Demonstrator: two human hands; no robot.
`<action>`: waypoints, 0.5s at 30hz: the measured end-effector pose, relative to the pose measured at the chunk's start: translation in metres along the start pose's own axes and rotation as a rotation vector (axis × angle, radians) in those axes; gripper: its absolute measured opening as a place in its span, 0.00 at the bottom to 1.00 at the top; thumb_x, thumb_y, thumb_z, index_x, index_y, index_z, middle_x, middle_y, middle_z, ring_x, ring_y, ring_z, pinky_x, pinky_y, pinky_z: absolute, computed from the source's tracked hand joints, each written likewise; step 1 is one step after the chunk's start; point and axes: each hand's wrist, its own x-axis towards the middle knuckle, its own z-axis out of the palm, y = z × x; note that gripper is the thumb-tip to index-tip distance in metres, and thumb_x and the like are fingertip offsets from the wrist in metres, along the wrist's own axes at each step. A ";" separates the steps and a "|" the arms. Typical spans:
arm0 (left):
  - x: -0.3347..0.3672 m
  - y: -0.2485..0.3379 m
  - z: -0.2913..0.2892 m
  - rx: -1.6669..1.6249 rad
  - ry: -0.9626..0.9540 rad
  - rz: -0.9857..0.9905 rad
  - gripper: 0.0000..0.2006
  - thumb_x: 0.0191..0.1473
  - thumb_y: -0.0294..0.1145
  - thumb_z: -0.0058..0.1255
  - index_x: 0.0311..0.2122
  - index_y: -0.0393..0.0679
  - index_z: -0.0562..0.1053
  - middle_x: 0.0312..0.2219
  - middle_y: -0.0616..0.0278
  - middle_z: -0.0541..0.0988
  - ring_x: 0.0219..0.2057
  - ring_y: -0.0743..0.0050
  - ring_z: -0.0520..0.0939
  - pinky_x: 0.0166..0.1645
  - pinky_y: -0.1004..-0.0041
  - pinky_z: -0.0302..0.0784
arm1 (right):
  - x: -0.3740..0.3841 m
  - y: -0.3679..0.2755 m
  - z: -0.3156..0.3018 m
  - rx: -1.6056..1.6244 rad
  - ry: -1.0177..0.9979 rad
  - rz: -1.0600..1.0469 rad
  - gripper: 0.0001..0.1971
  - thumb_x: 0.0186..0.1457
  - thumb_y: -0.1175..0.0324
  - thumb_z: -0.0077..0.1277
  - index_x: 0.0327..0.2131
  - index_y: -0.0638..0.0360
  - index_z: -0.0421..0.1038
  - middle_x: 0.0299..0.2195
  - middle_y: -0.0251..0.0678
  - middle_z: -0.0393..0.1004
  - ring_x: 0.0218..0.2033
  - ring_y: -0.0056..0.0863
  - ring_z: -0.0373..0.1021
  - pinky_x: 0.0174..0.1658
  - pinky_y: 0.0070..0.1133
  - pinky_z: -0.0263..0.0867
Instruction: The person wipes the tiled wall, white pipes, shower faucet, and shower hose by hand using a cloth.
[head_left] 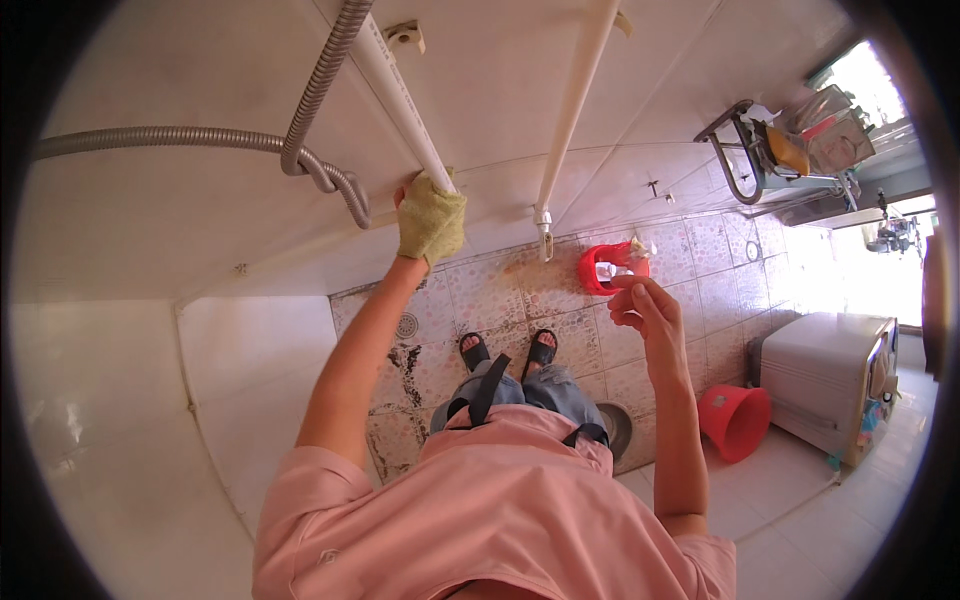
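My left hand [404, 195] is closed on a yellow-green cloth [433, 225]. The cloth wraps over the lower part of a thick white pipe [395, 95] that runs along the wall; most of the fingers are hidden behind it. My right hand [648, 312] is held up in the air at the right, its fingers loosely bent and a little apart, with nothing seen in them. From this angle, it is just in front of a red plastic basket [590, 270] on the floor, which has white items in it.
A thinner white pipe [575, 110] ends in a fitting near the middle. A grey flexible metal hose [180, 138] crosses the upper left. At the right are a red bucket [735, 420], a washing machine [825, 375] and a wall rack [745, 150]. A floor drain [406, 325] lies near my feet.
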 end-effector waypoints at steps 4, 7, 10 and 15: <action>-0.019 0.000 0.028 -0.027 0.237 -0.066 0.07 0.44 0.30 0.44 0.32 0.43 0.67 0.25 0.62 0.71 0.27 0.70 0.71 0.30 0.73 0.67 | -0.002 0.011 -0.010 0.031 -0.020 -0.019 0.13 0.55 0.64 0.37 0.36 0.62 0.68 0.24 0.30 0.69 0.26 0.16 0.65 0.31 0.14 0.62; -0.040 -0.018 0.061 -0.069 0.234 -0.030 0.03 0.48 0.27 0.41 0.29 0.42 0.67 0.19 0.62 0.72 0.19 0.72 0.73 0.21 0.74 0.70 | -0.002 0.023 -0.020 0.036 -0.042 -0.052 0.14 0.55 0.62 0.38 0.36 0.61 0.69 0.24 0.29 0.70 0.26 0.15 0.66 0.32 0.13 0.62; -0.075 -0.067 0.093 0.350 0.258 0.067 0.05 0.49 0.26 0.41 0.33 0.43 0.65 0.24 0.62 0.69 0.24 0.71 0.71 0.25 0.74 0.68 | -0.003 0.047 -0.026 0.064 -0.053 -0.007 0.13 0.56 0.63 0.37 0.36 0.61 0.69 0.23 0.29 0.70 0.26 0.14 0.65 0.32 0.13 0.61; -0.091 -0.181 0.089 1.978 0.226 -0.092 0.17 0.47 0.27 0.44 0.45 0.45 0.60 0.42 0.61 0.61 0.42 0.67 0.64 0.43 0.72 0.62 | 0.010 0.111 -0.002 0.635 -0.343 0.390 0.25 0.53 0.49 0.37 0.49 0.54 0.56 0.44 0.36 0.64 0.45 0.25 0.61 0.47 0.26 0.57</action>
